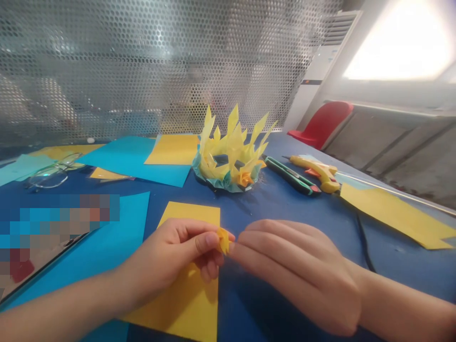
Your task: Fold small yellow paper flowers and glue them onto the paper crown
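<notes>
- Paper fold (223, 241), small and yellow, sits between the hands, pinched in the left hand's (185, 247) thumb and fingers
- Its long axis looks roughly upright
- Right hand (299, 256) reaches its right side, fingers extended; thumb hidden, so I cannot tell whether they grip
- Yellow sheet (178, 304) lies below, right edge nearly beneath; blue tabletop (245, 308) shows rightward, spiky paper crown (233, 137) ahead
</notes>
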Action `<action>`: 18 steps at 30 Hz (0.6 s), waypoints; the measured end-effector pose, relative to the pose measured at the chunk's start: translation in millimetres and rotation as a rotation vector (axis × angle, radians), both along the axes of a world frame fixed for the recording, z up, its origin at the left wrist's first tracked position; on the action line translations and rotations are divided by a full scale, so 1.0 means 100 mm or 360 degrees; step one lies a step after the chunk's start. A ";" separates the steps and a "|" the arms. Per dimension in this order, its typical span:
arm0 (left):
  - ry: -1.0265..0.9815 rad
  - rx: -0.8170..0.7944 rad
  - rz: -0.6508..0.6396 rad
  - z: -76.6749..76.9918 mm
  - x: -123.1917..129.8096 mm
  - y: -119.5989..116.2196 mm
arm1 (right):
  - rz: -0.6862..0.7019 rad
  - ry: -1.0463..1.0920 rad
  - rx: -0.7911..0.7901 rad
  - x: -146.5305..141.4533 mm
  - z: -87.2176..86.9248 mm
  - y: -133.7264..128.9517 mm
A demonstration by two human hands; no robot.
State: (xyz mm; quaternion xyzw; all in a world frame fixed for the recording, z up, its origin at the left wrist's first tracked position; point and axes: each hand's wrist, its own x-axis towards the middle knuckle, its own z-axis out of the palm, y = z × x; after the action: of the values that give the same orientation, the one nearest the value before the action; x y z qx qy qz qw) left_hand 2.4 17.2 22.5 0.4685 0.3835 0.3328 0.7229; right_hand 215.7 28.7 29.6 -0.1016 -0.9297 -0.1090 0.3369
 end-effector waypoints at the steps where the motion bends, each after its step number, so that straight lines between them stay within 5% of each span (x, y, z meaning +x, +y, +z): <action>1: 0.0007 0.0013 -0.0003 0.00 0.00 0.00 | 0.0001 0.0001 0.0053 0.00 0.00 0.00; 11: 0.0180 0.0014 -0.0005 0.02 -0.02 -0.04 | 0.0097 -0.0010 0.0387 -0.04 0.02 -0.06; 18: 0.0303 -0.0076 0.0052 0.09 0.05 -0.04 | 0.0088 -0.0221 0.0293 -0.06 0.10 -0.14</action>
State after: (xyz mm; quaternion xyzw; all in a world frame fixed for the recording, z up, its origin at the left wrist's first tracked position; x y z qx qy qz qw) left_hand 7.9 12.9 31.6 0.4743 0.4659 0.2893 0.6887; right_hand 209.5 14.9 40.0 -0.0369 -0.9393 -0.1913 0.2826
